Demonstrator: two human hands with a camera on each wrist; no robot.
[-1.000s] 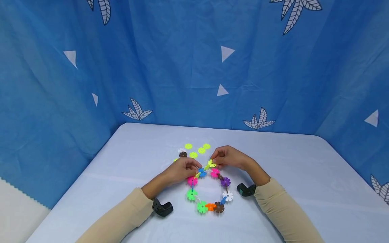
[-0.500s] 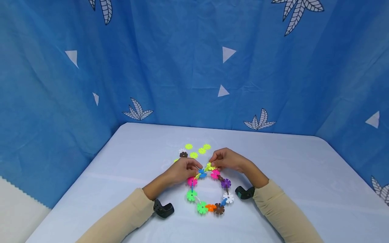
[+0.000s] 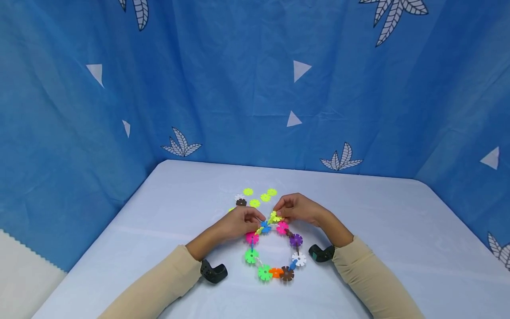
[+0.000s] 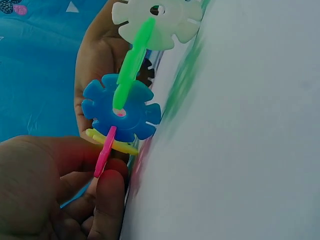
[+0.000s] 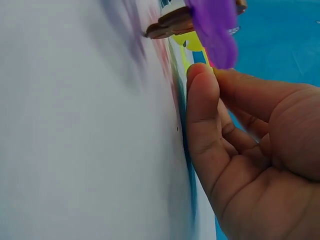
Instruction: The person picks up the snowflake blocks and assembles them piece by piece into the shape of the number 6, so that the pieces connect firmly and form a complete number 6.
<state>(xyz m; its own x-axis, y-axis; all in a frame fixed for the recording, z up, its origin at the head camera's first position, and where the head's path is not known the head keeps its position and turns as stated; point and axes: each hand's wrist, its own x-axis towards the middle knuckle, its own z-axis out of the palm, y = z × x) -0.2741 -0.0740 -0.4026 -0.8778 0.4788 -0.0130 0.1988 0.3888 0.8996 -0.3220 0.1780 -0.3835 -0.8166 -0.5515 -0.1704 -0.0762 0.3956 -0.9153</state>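
Observation:
Notched plastic discs, slotted together in many colours, form a ring (image 3: 264, 273) on the white table. At its far left side my left hand (image 3: 234, 225) pinches a pink disc (image 4: 104, 152) between thumb and finger. A blue disc (image 4: 95, 107) and a yellow disc (image 4: 122, 146) join right beside that grip. At the ring's far side my right hand (image 3: 299, 207) pinches a bright yellow disc (image 3: 275, 216), touching or very near a yellow piece by the blue one. In the right wrist view, a purple disc (image 5: 215, 30) partly covers the pieces beyond its fingertips.
Loose yellow discs (image 3: 254, 203) lie behind the ring, with a brown disc (image 3: 241, 202) and a white disc (image 3: 239, 196) to their left. Black wrist devices (image 3: 214, 272) sit below both wrists. A blue curtain (image 3: 247, 88) hangs behind the table's far edge.
My right hand has shifted slightly left and down with the yellow disc, bringing it closer to the ring, then stays nearly still. The left hand keeps its place.

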